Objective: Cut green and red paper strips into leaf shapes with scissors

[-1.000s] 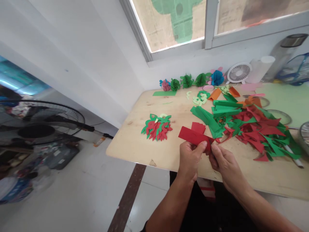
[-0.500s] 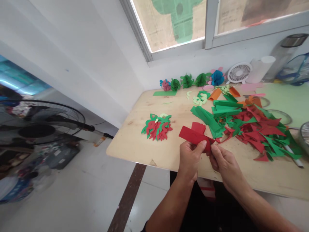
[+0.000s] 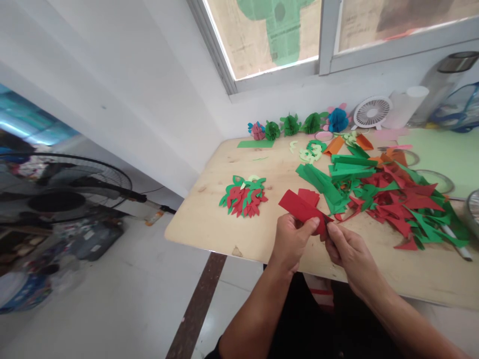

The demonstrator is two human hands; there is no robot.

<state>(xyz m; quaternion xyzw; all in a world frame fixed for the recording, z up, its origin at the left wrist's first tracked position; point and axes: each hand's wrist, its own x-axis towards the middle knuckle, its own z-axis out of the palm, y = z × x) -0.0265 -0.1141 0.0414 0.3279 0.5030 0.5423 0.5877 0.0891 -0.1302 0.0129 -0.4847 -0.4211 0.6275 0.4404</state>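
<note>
My left hand [image 3: 294, 237] is closed on a folded red paper strip [image 3: 299, 205], thumb on top, above the table's near edge. My right hand [image 3: 348, 249] is closed at the strip's right end. A dark blade of what appears to be a small pair of scissors [image 3: 328, 219] shows there against the paper; the handles are hidden in the fingers. More red paper strips [image 3: 309, 196] lie just behind the held one. To the left sits a pile of red and green leaf-shaped paper cut-outs [image 3: 245, 197].
Green paper strips [image 3: 325, 187] and a heap of red and green scraps [image 3: 400, 199] cover the table's right side. Folded paper figures [image 3: 290, 124] line the wall beside a small white fan [image 3: 373, 112]. A large floor fan [image 3: 56, 199] stands left of the wooden table [image 3: 198, 219].
The held strip has tilted, its left end now lower and pointing more steeply up-left toward the right hand's cut. My left hand has turned slightly; my right hand stays nearly in place.
</note>
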